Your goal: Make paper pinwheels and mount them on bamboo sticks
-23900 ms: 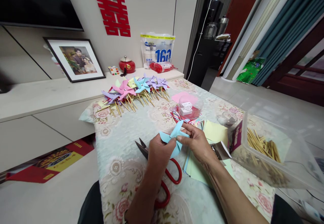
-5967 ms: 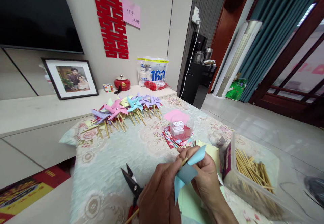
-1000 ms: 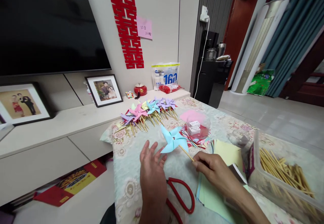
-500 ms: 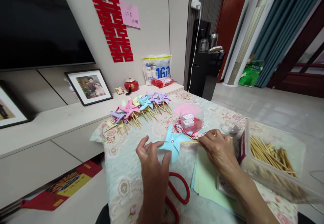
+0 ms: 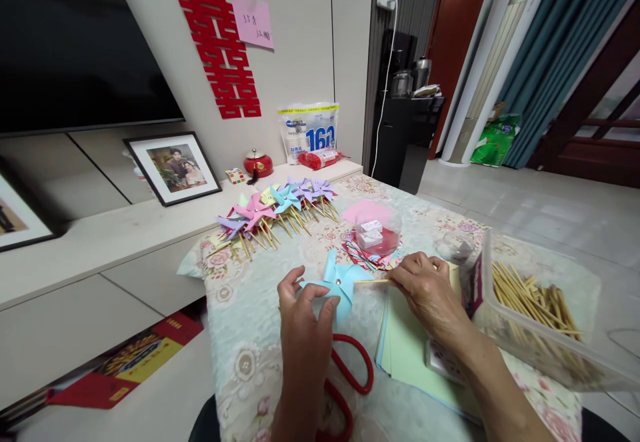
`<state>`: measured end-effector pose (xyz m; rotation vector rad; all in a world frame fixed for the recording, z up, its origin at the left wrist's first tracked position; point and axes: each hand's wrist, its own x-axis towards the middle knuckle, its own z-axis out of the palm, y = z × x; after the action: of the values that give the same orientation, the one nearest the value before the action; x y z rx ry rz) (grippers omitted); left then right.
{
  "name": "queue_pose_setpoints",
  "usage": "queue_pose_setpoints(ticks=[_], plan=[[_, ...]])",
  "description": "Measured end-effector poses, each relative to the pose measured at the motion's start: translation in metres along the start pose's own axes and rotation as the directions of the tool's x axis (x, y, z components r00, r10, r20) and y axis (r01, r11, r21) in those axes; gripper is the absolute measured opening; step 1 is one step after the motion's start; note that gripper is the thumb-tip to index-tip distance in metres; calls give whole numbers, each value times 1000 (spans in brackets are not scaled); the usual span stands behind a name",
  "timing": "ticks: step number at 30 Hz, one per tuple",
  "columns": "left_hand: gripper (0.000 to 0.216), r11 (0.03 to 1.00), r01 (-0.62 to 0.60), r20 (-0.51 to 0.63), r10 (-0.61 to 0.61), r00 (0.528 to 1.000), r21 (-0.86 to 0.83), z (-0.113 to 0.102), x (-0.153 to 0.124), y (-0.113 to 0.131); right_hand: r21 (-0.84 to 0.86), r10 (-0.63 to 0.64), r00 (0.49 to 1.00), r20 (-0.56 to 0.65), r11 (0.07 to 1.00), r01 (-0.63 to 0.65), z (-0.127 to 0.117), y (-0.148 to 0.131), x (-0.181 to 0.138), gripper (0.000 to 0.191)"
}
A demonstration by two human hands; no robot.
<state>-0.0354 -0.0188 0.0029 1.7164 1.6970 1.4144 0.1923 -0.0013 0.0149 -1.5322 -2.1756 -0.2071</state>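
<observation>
A light blue paper pinwheel (image 5: 339, 283) with a small round pin at its centre is in front of me, its thin stick pointing right. My right hand (image 5: 425, 289) pinches that stick near its far end. Around the pinwheel's left blade curves my left hand (image 5: 307, 315), thumb and fingers apart; the index finger overlaps the blade, and I cannot tell how firmly it touches. Red-handled scissors (image 5: 367, 379) lie below, partly behind my left forearm. Under my right arm is a stack of pale green paper (image 5: 405, 349), with a small white box (image 5: 443, 362) on it.
Finished pinwheels (image 5: 285, 199) in several colours lie at the table's far left. A clear tub (image 5: 383, 239) with small white boxes stands on patterned paper pieces. At right is a plastic box (image 5: 530, 342) of sticks. Beyond are a framed photo (image 5: 177, 169) and a plastic bag (image 5: 307, 132).
My left hand has shifted slightly right and its index finger now covers more of the left blade. The pinwheel has turned a little. My right hand still holds the stick.
</observation>
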Motion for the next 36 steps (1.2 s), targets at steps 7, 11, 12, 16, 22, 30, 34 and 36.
queue_pose_setpoints(ticks=[7,11,12,16,22,30,34,36], plan=[[11,998,42,-25,-43,999,-54,1,0,4,67,-9,1000,2,998,9,1,0,-1,20],[32,1000,-7,-242,0,970,-26,-1,1,13,155,42,999,-5,987,-41,-1,-4,-1,15],[35,999,-43,-316,40,948,-3,-1,1,16,185,51,999,-8,982,-49,-1,-6,-1,16],[23,977,-188,-441,211,872,97,3,-4,25,345,122,992,-14,932,-109,-3,-23,0,17],[18,968,-219,-442,250,861,121,12,-9,25,496,108,992,65,859,-126,-1,-47,-1,20],[11,972,-206,-501,233,834,110,10,-5,20,544,63,985,158,827,-141,-4,-52,0,23],[5,972,-211,-516,232,825,100,10,-4,18,565,51,981,187,812,-150,-6,-54,1,24],[4,974,-202,-518,226,825,103,10,-5,18,574,48,979,197,804,-154,-6,-55,1,25]])
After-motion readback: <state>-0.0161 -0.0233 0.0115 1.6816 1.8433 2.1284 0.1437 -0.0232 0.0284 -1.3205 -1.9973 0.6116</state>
